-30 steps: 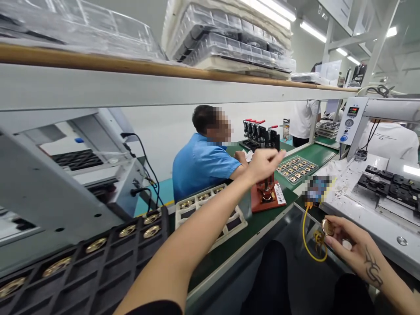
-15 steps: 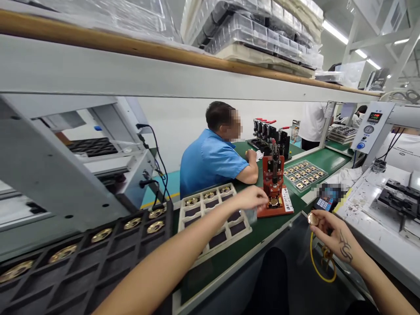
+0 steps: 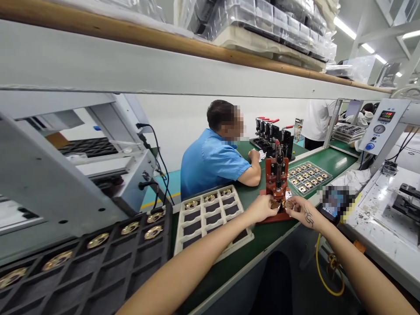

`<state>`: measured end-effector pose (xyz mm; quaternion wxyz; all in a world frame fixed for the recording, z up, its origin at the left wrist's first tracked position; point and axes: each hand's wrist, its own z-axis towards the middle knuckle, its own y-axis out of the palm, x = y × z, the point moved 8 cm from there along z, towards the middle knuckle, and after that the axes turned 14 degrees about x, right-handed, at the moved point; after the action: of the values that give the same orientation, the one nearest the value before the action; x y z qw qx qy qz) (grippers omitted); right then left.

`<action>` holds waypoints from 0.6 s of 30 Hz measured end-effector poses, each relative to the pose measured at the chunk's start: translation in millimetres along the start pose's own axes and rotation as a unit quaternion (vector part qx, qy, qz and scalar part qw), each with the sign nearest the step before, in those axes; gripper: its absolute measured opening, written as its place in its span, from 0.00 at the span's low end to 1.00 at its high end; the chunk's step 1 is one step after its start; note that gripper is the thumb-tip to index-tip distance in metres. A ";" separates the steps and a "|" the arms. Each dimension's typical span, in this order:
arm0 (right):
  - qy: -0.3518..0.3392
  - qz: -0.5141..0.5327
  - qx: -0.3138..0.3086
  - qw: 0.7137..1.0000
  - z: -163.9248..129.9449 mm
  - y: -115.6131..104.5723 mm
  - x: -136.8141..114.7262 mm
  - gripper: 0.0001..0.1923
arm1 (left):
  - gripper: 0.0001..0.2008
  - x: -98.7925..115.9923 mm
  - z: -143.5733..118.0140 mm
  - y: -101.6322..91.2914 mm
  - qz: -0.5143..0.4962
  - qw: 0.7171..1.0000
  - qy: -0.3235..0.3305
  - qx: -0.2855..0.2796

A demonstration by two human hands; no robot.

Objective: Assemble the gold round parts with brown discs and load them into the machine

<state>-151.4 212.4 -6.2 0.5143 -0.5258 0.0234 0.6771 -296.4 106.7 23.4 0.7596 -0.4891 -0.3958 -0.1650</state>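
Observation:
A small red hand press (image 3: 277, 175) stands on the green conveyor belt (image 3: 262, 236). My left hand (image 3: 262, 208) pinches a round brass part (image 3: 274, 204) at the press base. My right hand (image 3: 301, 211) meets it from the right, fingers closed on a second round brass part (image 3: 288, 204) beside the first. Left of my hands lies a white compartment tray (image 3: 210, 216) with three brass parts in its far row and dark empty pockets nearer me.
A black tray (image 3: 85, 262) with brass parts sits at the near left under a grey machine (image 3: 65, 175). A person in a blue shirt (image 3: 213, 162) sits across the belt. Beyond the press lie a tray of parts (image 3: 308, 177) and black clamps (image 3: 274, 135). A white bench (image 3: 380, 214) is at right.
My left hand came down from the press lever to the press base and took a brass part. My right hand carried its brass part up from my lap to the press base.

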 end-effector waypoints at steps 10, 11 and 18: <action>-0.042 -0.007 -0.082 0.996 37.3 43.2 -9.7 0.19 | 0.22 -8.7 -61.8 -122.2 -0.247 0.959 -0.126 0.061; -0.043 -0.010 -0.079 0.996 35.5 41.9 -11.2 0.19 | 0.23 -10.0 -69.2 -130.5 -0.281 0.946 -0.143 0.075; -0.015 -0.034 0.055 0.998 65.6 -34.8 -27.9 0.27 | 0.27 -16.2 -122.2 -185.0 -0.301 0.918 -0.205 0.160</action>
<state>-173.7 247.6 61.4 0.5652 -0.4873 0.0348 0.6647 -370.8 -88.7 98.9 0.6448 -0.2420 -0.6921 -0.2162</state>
